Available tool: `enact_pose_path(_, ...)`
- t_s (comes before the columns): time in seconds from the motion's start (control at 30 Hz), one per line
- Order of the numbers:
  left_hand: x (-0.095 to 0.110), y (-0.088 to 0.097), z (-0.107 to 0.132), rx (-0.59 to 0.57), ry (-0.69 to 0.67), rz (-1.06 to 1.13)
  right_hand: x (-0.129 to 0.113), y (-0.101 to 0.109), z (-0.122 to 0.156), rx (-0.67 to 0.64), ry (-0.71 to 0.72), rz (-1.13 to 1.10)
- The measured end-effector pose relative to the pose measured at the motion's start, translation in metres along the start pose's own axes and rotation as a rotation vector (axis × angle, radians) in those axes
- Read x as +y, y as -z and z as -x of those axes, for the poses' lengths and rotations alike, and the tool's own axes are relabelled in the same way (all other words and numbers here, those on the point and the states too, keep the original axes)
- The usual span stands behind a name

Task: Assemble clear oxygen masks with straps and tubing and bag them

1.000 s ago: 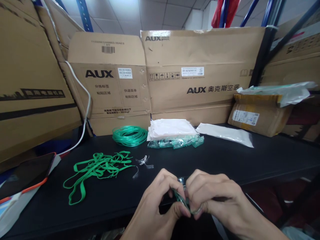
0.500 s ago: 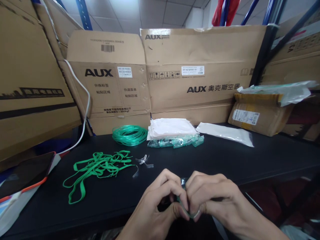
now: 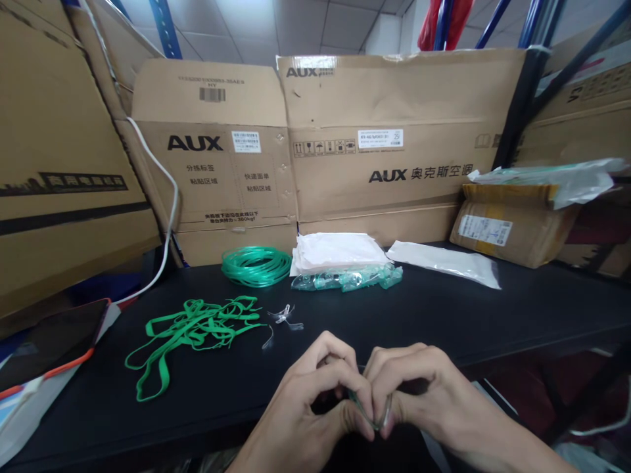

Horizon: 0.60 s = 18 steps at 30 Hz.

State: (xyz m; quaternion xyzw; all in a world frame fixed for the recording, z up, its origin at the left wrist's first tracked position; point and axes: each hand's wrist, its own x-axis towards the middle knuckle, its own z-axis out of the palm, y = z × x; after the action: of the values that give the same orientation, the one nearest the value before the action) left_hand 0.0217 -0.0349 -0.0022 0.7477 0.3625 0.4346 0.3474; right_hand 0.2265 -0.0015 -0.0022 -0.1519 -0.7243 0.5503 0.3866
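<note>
Just beyond the table's front edge, my left hand [image 3: 320, 394] and my right hand [image 3: 426, 394] meet with thumbs and forefingers pinched together. Between the fingertips they grip a clear greenish plastic piece [image 3: 387, 410], of which only a thin curved edge shows; my fingers cover the rest. Left of the hands on the black table lie tangled green elastic straps [image 3: 197, 325]. Small clear strips [image 3: 283, 315] rest between the straps and my left hand.
Farther back are a coil of green tubing [image 3: 256, 268], a stack of white packets [image 3: 340, 253], bagged greenish plastic parts [image 3: 348, 279] and a white pouch [image 3: 444, 263]. A taped carton [image 3: 513, 223] stands back right, a tablet [image 3: 49, 341] at left. Cardboard panels [image 3: 404, 131] wall the back.
My right hand's fingers have shifted slightly around the plastic piece, and its edge stands more upright between the fingertips. The part seen above between the hands is now mostly hidden.
</note>
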Motion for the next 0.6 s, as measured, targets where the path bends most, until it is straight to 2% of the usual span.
enact_pose_path(0.13, -0.003, 0.0, -0.001, 0.005, 0.004, -0.033, -0.003, -0.001, -0.002, 0.009, -0.041, -0.022)
enact_pose_path(0.23, -0.005, 0.002, -0.002, 0.032, -0.033, -0.039, -0.003, -0.003, -0.004, 0.07, -0.056, 0.015)
enact_pose_path(0.4, -0.009, 0.006, -0.003, 0.11, -0.15, -0.051, 0.007, -0.008, -0.006, 0.216, 0.142, 0.153)
enact_pose_path(0.6, -0.016, 0.009, -0.003, 0.16, -0.221, -0.028, 0.017, -0.006, -0.004, 0.258, 0.152, 0.177)
